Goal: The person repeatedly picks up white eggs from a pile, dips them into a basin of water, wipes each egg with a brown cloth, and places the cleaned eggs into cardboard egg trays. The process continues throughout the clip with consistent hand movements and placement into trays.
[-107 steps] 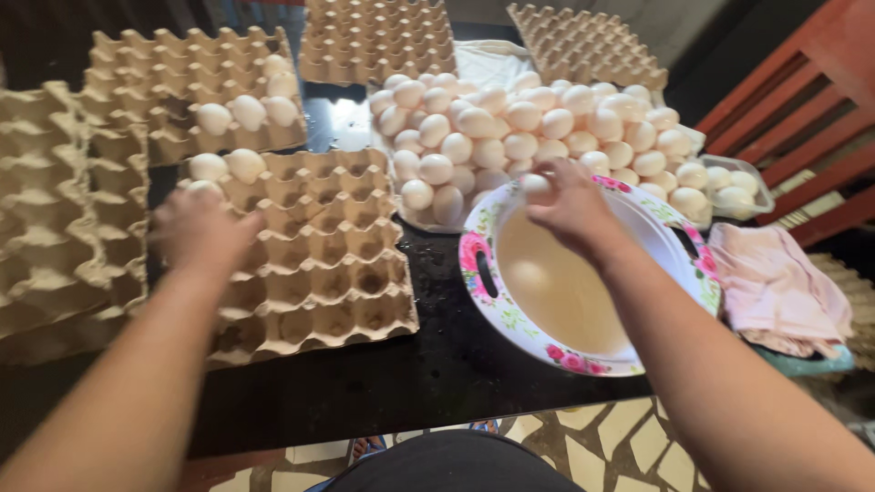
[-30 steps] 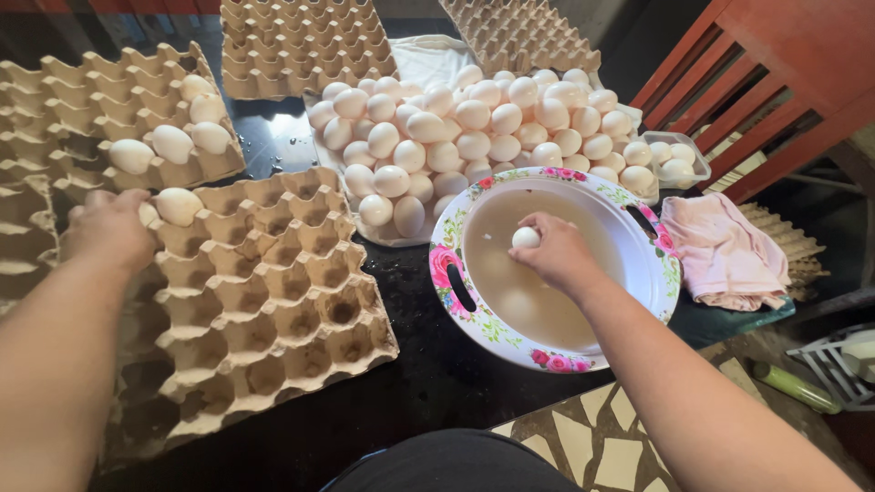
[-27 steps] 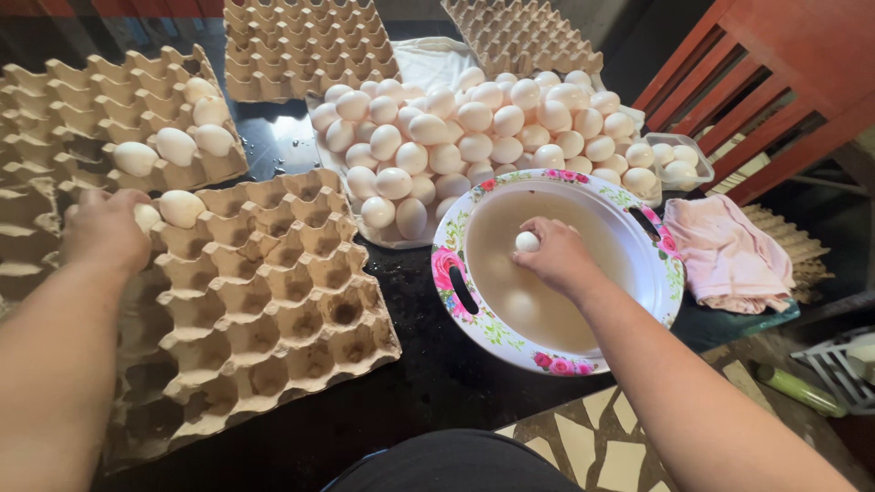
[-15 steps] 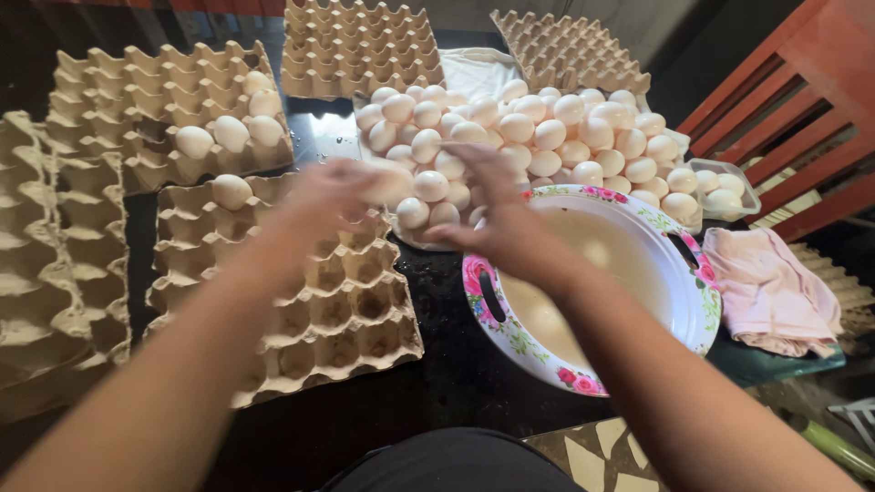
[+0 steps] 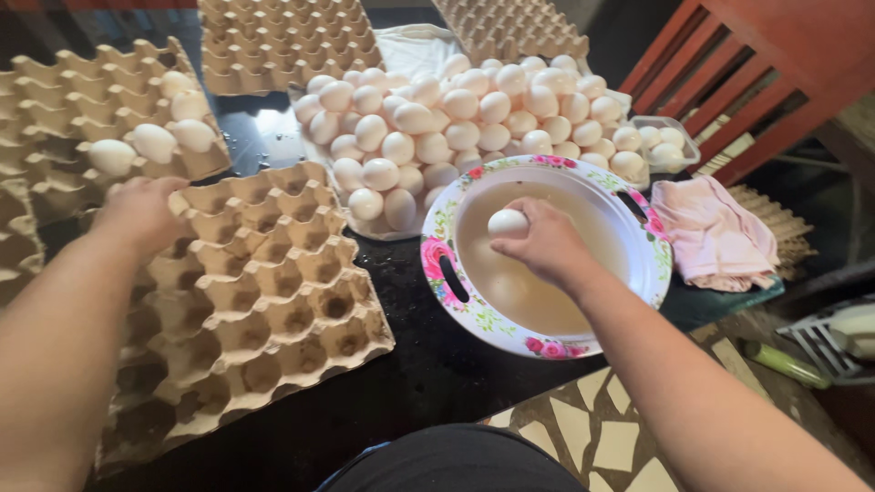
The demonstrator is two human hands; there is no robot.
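black table (image 5: 428,374), right hand (image 5: 545,244) pinching egg (image 5: 507,223) over basin (image 5: 547,342), left hand (image 5: 141,211) curled on tray (image 5: 273,301)

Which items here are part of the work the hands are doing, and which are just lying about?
In use:
- right hand holding an egg
- floral basin of cloudy water
- left hand at the near egg tray
- egg pile

Lying about:
- pink cloth
- empty trays at the back
- small clear tub of eggs
- red wooden frame
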